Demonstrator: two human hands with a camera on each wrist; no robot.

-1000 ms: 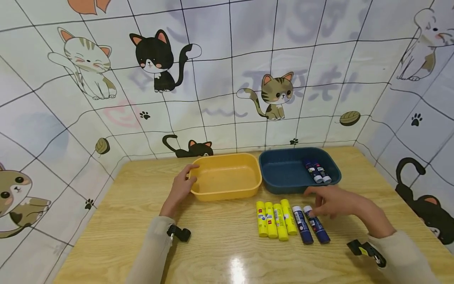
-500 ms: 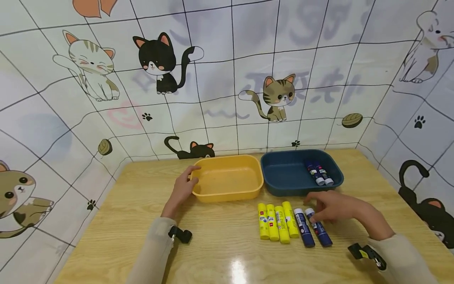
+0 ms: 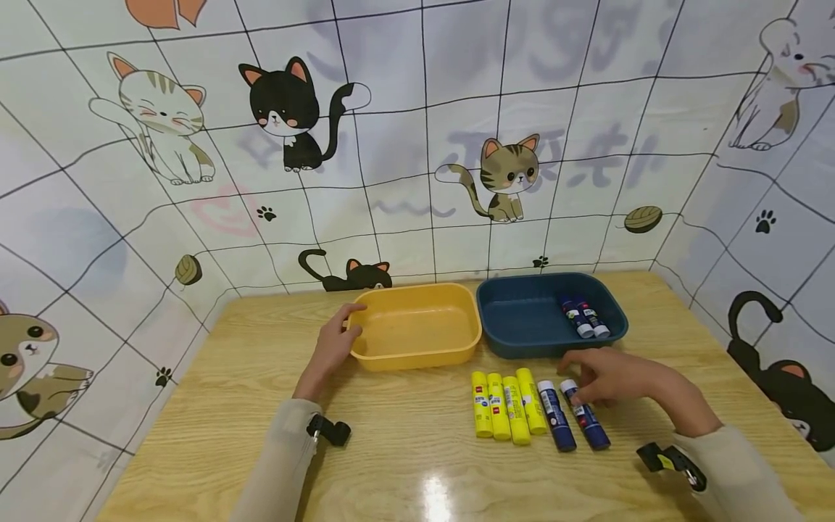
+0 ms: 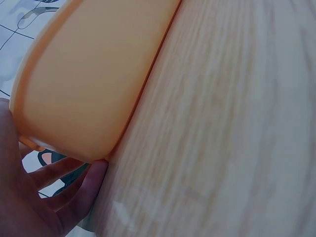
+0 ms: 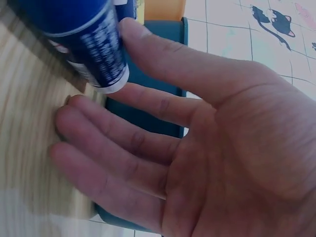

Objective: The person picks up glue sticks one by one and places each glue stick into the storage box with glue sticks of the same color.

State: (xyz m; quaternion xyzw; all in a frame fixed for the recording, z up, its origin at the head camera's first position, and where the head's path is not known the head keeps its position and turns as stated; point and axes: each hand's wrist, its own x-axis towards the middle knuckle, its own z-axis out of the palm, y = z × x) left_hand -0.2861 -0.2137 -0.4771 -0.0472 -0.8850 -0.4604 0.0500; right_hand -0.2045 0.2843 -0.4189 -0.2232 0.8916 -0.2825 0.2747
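Observation:
My left hand [image 3: 333, 344] grips the left end of a yellow plastic basket [image 3: 417, 358]. The left wrist view shows several fingers [image 4: 81, 190] against the outside of its end wall, while part of the hand reaches the rim. On the right, my right hand [image 3: 622, 373] hovers low over the table beside the outermost blue glue stick [image 3: 590, 426]. Its thumb tip lies right at the white-ended part of that glue stick [image 5: 94, 54] in the right wrist view, and the other fingers are spread, loosely bent. A second blue glue stick [image 3: 558, 420] lies just left of it.
Several yellow glue sticks [image 3: 499, 409] lie in a row left of the blue ones. Behind them stands a dark blue basket [image 3: 525, 319], touching the yellow one, with two blue glue sticks [image 3: 577, 317] inside. A cat-patterned wall covering [image 3: 398, 167] rises behind the wooden table [image 3: 391, 442].
The head view shifts slightly and returns. Both hands, the baskets and the glue sticks keep almost the same places; the right thumb stays by the outermost blue glue stick.

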